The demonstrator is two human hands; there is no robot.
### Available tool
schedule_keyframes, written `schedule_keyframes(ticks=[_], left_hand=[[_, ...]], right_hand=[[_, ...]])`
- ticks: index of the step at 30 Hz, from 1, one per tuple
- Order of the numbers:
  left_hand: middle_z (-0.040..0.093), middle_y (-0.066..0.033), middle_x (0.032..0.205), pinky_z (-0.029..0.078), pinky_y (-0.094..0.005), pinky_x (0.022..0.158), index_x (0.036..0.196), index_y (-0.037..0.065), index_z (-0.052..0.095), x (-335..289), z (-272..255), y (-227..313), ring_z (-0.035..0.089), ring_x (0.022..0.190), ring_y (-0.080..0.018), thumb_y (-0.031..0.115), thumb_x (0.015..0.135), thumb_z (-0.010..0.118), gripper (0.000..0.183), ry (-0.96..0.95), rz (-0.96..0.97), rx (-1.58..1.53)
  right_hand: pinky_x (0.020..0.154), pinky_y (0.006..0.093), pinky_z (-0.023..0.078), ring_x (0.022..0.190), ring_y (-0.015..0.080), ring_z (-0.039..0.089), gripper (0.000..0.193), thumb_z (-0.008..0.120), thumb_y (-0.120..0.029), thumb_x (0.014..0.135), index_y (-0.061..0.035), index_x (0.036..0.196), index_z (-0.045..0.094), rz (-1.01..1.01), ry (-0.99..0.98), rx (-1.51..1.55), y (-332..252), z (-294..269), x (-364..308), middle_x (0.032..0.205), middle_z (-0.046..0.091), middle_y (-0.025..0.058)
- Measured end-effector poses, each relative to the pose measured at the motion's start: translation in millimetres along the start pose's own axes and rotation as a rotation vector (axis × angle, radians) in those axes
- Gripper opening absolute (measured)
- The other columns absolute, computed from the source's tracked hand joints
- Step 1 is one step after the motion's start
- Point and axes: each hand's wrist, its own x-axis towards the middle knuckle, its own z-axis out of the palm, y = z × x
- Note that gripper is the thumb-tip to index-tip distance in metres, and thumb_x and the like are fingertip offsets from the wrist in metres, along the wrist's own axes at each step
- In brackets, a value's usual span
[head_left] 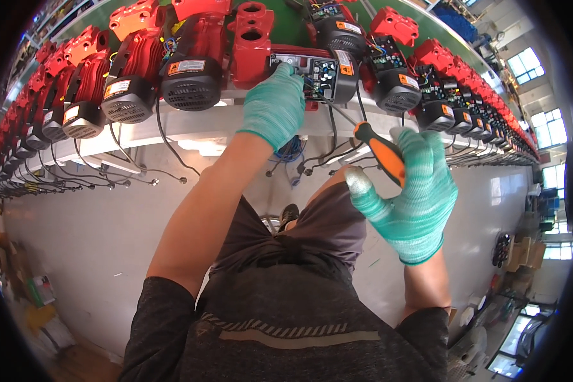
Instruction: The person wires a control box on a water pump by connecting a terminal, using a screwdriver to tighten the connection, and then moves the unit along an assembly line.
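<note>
A red and black pump unit lies crosswise at the near edge of the bench, its red casting toward the left and its black motor end toward the right. Between them the open control box faces the person, showing a circuit board and wires. The gloved left hand reaches up to the box's left part, fingers bent onto it and covering some of the inside; whether they pinch anything there I cannot tell.

The gloved right hand is half open, thumb well apart from the fingers. In that gap lies the orange and black handle of a screwdriver — whether the fingers press on it is unclear, as the hand is blurred. The shaft slants up and left to the lower edge of the box; the exact spot of the tip is too small to make out.

Space around the unit is tight. Just left stands another red unit with a black vented cover, and a long row of such units runs off beyond it. To the right, a unit with its electronics exposed sits near, more behind it; another open one is just beyond the motor end. Black cables dangle over the bench's front edge, and a blue wire bundle hangs below — between the two forearms. Farther off, at the right, are cardboard boxes.
</note>
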Motion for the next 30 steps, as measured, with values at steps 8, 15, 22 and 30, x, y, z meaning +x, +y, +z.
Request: schedule_keyframes(ticks=[8,15,22,30], left_hand=[[0.061,-0.0152,0.115,0.056,-0.0446,0.085,0.097,0.004,0.069,7.5,-8.5,4.0,0.066,0.095,-0.036,0.013,0.088,0.065,0.013,-0.061,-0.031,0.033],[0.061,-0.0143,0.119,0.056,-0.0448,0.087,0.094,0.004,0.07,13.5,-9.1,3.0,0.066,0.096,-0.0364,0.013,0.089,0.065,0.012,-0.139,-0.002,0.093],[0.062,-0.017,0.114,0.056,-0.0447,0.088,0.094,0.004,0.07,14.4,-5.1,-1.4,0.065,0.095,-0.0374,0.013,0.088,0.065,0.012,-0.095,0.013,0.056],[0.063,-0.0177,0.109,0.055,-0.0453,0.087,0.09,0.003,0.069,14.6,-5.9,-0.4,0.064,0.093,-0.0385,0.012,0.087,0.066,0.01,-0.083,-0.007,0.007]], right_hand=[[0.064,0.0375,0.052,0.086,0.0294,0.063,0.047,0.087,-0.028,0.073,-0.0074,0.111,0.067,-0.219,0.007,0.049,6.6,6.4,-5.1,0.093,0.059,0.0097],[0.067,0.0404,0.055,0.076,0.0334,0.064,0.041,0.083,-0.018,0.083,-0.0004,0.113,0.062,-0.013,-0.021,-0.06,13.2,2.8,-15.1,0.086,0.063,0.014],[0.062,0.04,0.053,0.075,0.0318,0.062,0.041,0.083,-0.027,0.079,-0.0071,0.111,0.066,-0.111,0.102,0.077,17.3,7.1,-20.8,0.083,0.059,0.0099],[0.075,0.0396,0.055,0.081,0.0337,0.065,0.045,0.086,-0.023,0.081,-0.0011,0.114,0.064,-0.062,0.035,0.013,19.4,1.3,-20.2,0.098,0.067,0.0167]])
